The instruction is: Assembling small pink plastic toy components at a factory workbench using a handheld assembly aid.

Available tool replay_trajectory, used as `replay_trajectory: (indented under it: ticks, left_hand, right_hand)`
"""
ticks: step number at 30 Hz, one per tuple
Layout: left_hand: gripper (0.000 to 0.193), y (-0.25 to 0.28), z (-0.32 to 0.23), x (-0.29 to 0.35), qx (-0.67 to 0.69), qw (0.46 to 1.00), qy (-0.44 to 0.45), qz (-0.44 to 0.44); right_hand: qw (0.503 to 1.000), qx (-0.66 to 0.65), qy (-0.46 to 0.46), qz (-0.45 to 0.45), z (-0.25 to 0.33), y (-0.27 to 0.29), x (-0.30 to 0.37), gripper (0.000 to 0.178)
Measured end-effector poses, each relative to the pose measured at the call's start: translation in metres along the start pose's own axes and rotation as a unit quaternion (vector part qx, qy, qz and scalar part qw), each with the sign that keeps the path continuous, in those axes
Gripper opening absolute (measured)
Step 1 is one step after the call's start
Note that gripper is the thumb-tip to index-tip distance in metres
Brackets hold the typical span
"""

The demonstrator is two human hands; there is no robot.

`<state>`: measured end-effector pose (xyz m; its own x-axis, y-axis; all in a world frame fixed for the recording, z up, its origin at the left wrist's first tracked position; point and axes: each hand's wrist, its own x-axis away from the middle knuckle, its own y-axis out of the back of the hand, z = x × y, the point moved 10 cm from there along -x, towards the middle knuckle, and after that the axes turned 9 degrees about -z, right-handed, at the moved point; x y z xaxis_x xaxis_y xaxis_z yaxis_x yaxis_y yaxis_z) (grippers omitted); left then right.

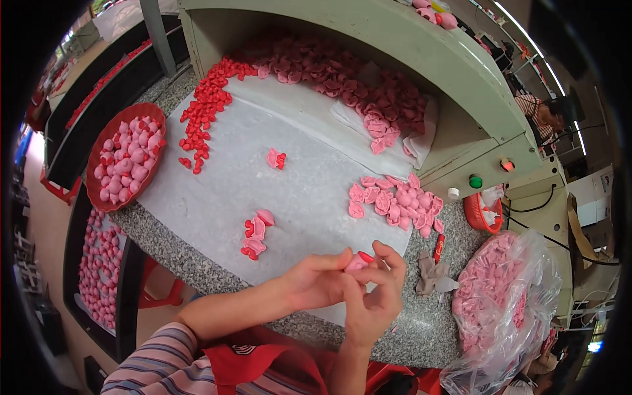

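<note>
Near the table's front edge, my left hand point(319, 280) pinches a small pink moulded piece with a red part point(356, 264) between thumb and fingers. My right hand point(376, 296) closes on the same piece from the other side, with its index finger raised. To the left of my hands, a few pink shells with red parts attached point(255, 245) lie on white paper point(217, 184). Farther back is another pink shell with a red part point(272, 158). Beyond my right hand spreads a pile of loose pink shells point(395, 201).
Small red pieces point(204, 112) form a heap at the back left, beside a red bowl point(93, 168) of pink pieces. Under a pale metal housing point(434, 52) lie more pink shells. On the right are a red marker point(439, 247), a red basket point(475, 214) and a plastic bag point(550, 276) of pink shells.
</note>
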<state>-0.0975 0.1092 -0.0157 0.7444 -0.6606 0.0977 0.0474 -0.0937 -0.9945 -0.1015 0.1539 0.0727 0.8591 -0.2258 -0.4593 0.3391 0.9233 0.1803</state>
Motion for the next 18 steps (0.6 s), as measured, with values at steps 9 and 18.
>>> replay_trajectory:
  ticks: [9, 18]
  left_hand:
    - [0.035, 0.023, 0.012, 0.001, -0.024, 0.995, 0.08, -0.058]
    - [0.029, 0.029, 0.022, 0.005, -0.044, 0.988, 0.098, -0.111]
  right_hand:
    - [0.927, -0.214, -0.175, 0.255, -0.039, -0.022, 0.003, 0.021]
    - [0.91, -0.262, -0.217, 0.236, -0.054, -0.016, 0.015, 0.016]
